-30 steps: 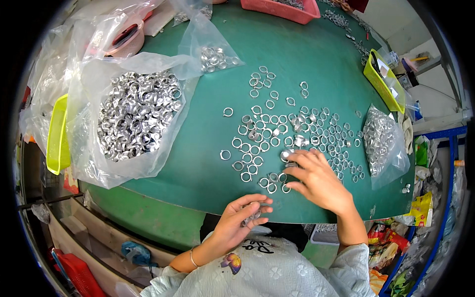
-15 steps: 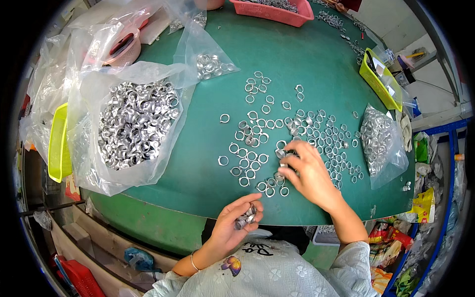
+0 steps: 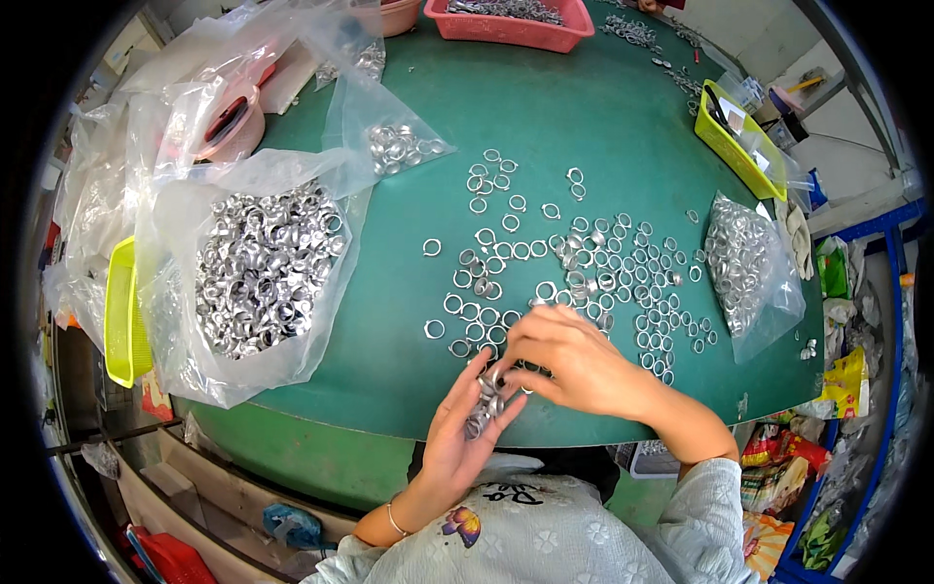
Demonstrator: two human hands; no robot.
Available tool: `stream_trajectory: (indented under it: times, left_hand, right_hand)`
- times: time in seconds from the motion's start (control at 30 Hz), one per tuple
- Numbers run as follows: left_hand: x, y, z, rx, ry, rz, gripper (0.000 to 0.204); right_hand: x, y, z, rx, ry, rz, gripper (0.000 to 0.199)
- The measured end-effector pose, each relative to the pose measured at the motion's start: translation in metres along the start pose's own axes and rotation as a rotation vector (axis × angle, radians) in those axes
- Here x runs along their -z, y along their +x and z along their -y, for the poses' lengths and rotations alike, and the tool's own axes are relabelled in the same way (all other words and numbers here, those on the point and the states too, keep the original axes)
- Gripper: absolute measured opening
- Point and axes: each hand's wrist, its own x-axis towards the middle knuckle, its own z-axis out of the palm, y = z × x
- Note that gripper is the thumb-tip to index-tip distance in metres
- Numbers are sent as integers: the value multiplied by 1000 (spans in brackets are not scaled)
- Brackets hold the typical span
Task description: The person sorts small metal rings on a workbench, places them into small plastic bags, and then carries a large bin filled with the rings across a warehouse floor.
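Observation:
Near the table's front edge, my left hand (image 3: 450, 450) is cupped around a small stack of silver metal rings (image 3: 479, 420). My right hand (image 3: 576, 362) is bent over it, thumb and fingers pinched at the top of that stack on a metal ring that is mostly covered. Many loose metal rings (image 3: 653, 292), some with small side lugs, lie scattered on the green table (image 3: 525, 88) just beyond my hands. Some rings under my right hand are hidden.
On the left stands a large open plastic bag (image 3: 336, 321) full of rings, beside a yellow-green basket (image 3: 120, 321). A smaller bag of rings (image 3: 741, 268) lies at the right. Farther off are a pink tray (image 3: 516, 31) and a yellow-green basket (image 3: 744, 161).
My right hand has moved left and toward me, from the loose rings to the stack in my left hand. My left hand has risen slightly, its fingers straighter.

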Motion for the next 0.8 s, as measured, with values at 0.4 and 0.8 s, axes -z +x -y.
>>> stream_trajectory:
  times: [0.4, 0.8]
  left_hand:
    - [3, 5, 7, 90, 68, 64, 31]
    - [7, 7, 12, 175, -120, 39, 24]
  right_hand:
    - [0, -30, -58, -351, -355, -54, 63]
    - [31, -77, -35, -211, 331, -57, 20]
